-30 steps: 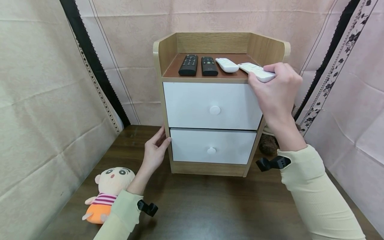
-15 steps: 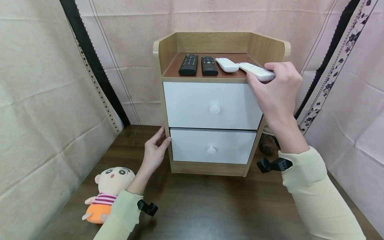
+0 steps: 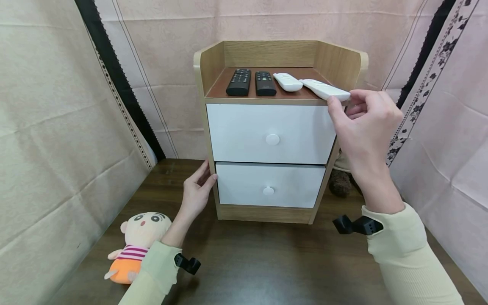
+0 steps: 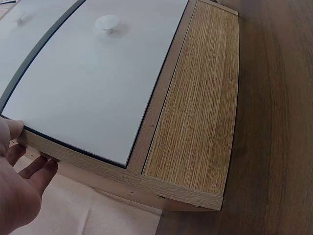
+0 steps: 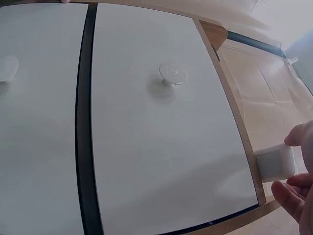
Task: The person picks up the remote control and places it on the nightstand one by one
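Note:
A small two-drawer wooden cabinet (image 3: 263,214) with white drawer fronts stands on the table. My left hand (image 3: 197,190) rests on its lower left edge, thumb at the front corner and fingers against the side, seen too in the left wrist view. Up on the brown top, my right hand (image 3: 367,127) pinches the near end of a white remote control (image 3: 323,89) between thumb and fingers; that end juts past the front edge. Beside it lie another white remote (image 3: 287,81) and two black remotes, one in the middle (image 3: 264,84) and one at the left (image 3: 239,82).
A plush doll (image 3: 139,250) in an orange and striped outfit lies by the left forearm. Behind the cabinet's right side a brown fuzzy thing (image 3: 340,183) partly shows. Raised wooden walls (image 3: 270,54) bound the top; pale cloth (image 3: 171,63) hangs around the table (image 3: 263,262).
The right hand has shifted right and slightly down, now holding the white remote only by its near end. That end has turned a little. The left hand stays where it was.

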`<action>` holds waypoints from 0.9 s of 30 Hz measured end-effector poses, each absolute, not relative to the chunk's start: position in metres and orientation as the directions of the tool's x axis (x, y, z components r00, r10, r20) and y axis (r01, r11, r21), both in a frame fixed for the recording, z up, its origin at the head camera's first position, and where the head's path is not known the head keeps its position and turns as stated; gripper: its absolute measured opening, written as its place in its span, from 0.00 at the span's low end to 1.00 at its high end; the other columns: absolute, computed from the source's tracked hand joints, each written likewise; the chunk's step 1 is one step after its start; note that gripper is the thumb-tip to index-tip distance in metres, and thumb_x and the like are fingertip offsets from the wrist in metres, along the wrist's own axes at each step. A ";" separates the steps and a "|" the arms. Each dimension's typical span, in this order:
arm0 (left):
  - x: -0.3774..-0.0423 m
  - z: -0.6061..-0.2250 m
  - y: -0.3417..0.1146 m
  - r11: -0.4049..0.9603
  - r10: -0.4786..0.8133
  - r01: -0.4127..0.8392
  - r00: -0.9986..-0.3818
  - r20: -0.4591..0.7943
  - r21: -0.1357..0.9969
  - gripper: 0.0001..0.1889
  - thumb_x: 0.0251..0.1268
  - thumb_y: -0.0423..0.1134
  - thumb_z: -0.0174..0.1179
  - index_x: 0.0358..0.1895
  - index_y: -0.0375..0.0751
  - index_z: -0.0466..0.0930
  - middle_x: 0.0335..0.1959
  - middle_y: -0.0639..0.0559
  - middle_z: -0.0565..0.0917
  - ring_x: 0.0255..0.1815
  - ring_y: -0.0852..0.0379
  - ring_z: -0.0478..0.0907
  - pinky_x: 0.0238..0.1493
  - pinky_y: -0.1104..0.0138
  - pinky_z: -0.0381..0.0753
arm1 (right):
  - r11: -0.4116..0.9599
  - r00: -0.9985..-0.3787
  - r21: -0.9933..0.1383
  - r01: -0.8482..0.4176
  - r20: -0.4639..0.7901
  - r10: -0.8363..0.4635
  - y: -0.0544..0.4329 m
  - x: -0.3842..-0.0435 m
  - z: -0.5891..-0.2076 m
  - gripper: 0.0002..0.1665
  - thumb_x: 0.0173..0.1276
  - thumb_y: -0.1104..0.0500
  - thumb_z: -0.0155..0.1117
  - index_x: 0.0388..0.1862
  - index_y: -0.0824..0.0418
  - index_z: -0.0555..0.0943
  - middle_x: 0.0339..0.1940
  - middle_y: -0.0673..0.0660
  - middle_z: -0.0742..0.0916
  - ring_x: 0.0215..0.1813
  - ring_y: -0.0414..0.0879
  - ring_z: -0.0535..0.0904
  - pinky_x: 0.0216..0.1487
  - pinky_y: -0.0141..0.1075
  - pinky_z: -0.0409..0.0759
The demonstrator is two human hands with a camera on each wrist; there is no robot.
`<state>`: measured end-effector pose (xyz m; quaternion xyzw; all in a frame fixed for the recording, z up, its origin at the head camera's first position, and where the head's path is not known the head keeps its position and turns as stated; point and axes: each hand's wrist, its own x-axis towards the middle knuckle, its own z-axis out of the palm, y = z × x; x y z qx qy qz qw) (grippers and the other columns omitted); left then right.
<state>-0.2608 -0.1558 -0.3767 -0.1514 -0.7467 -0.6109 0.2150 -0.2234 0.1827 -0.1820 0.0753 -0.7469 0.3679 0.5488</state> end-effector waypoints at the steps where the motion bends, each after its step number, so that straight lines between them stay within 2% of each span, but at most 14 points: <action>1: -0.261 -0.377 -0.156 0.209 -0.038 0.489 -0.862 0.506 0.847 0.29 0.77 0.35 0.60 0.77 0.40 0.65 0.71 0.43 0.74 0.69 0.48 0.74 0.65 0.55 0.75 | 0.716 -0.390 -0.471 -0.515 0.873 0.294 0.183 -0.223 -0.182 0.23 0.66 0.51 0.72 0.46 0.71 0.88 0.35 0.62 0.86 0.33 0.31 0.74 0.47 0.26 0.71; 7: -0.260 -0.376 -0.156 0.213 -0.039 0.488 -0.862 0.506 0.847 0.29 0.77 0.34 0.60 0.77 0.40 0.65 0.71 0.41 0.74 0.69 0.47 0.74 0.65 0.54 0.76 | 0.735 -0.395 -0.456 -0.502 0.877 0.275 0.180 -0.227 -0.181 0.23 0.67 0.50 0.71 0.44 0.71 0.89 0.35 0.63 0.87 0.32 0.30 0.73 0.44 0.25 0.70; 12: -0.261 -0.376 -0.156 0.213 -0.036 0.490 -0.861 0.508 0.845 0.29 0.77 0.34 0.60 0.77 0.40 0.65 0.71 0.42 0.74 0.69 0.47 0.74 0.66 0.53 0.75 | 0.745 -0.428 -0.438 -0.503 0.875 0.226 0.177 -0.234 -0.175 0.22 0.69 0.53 0.69 0.43 0.74 0.88 0.34 0.65 0.86 0.35 0.37 0.75 0.44 0.27 0.70; 20: -0.260 -0.375 -0.154 0.205 -0.031 0.474 -0.871 0.490 0.856 0.30 0.77 0.35 0.61 0.78 0.41 0.65 0.71 0.42 0.74 0.69 0.47 0.73 0.66 0.53 0.75 | 0.790 -0.499 -0.430 -0.437 0.847 0.185 0.174 -0.242 -0.164 0.22 0.70 0.53 0.67 0.43 0.73 0.88 0.35 0.66 0.89 0.43 0.56 0.79 0.58 0.45 0.69; 27: -0.261 -0.374 -0.152 0.197 -0.025 0.472 -0.874 0.486 0.859 0.30 0.77 0.34 0.60 0.78 0.41 0.64 0.72 0.44 0.73 0.69 0.47 0.73 0.66 0.53 0.75 | 0.795 -0.560 -0.463 -0.393 0.806 0.193 0.174 -0.245 -0.160 0.22 0.72 0.52 0.64 0.46 0.72 0.88 0.39 0.67 0.88 0.50 0.58 0.78 0.61 0.48 0.67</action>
